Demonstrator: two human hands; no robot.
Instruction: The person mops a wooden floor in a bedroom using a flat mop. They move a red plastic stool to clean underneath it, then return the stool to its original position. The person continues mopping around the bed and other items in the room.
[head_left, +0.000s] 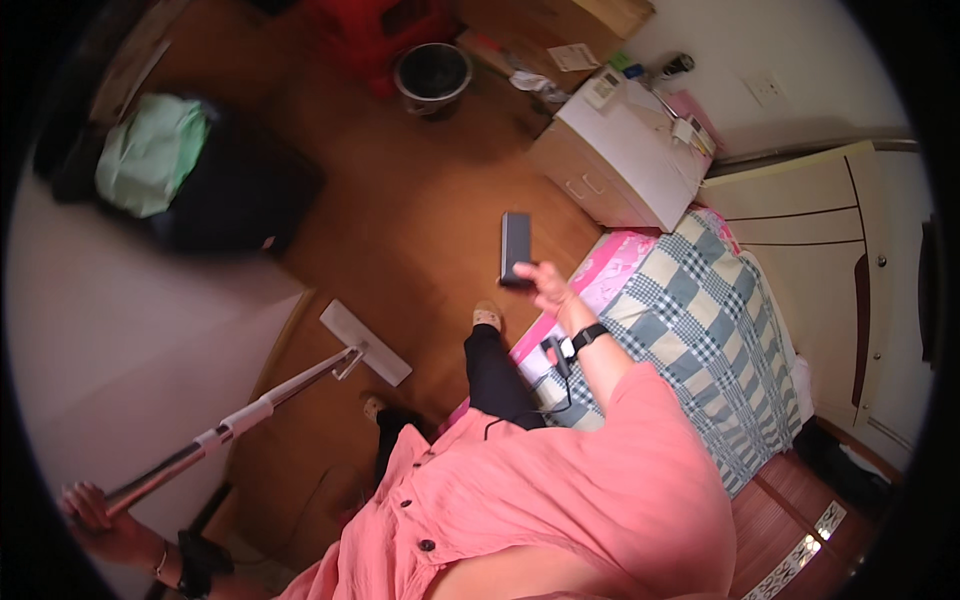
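At the lower left, my left hand (94, 510) grips the upper end of the handle (214, 439) of a flat mop. The handle slants down to the mop's pale rectangular head (375, 352), which rests on the wooden floor (352, 240). In front of me, beside the bed, my right hand (549, 289) holds a dark grey rectangular block (516, 238), possibly a power bank, by its near end. A black strap and a small device with a cable (559, 356) sit at my right wrist.
At right is a bed with a checked quilt (675, 300) and a cream headboard (802, 270). A white bedside cabinet (622, 142) carries small items. Farther off stand a bin (433, 73) and a red plastic stool (352, 37). A green bag (154, 154) lies on a dark object (247, 187).
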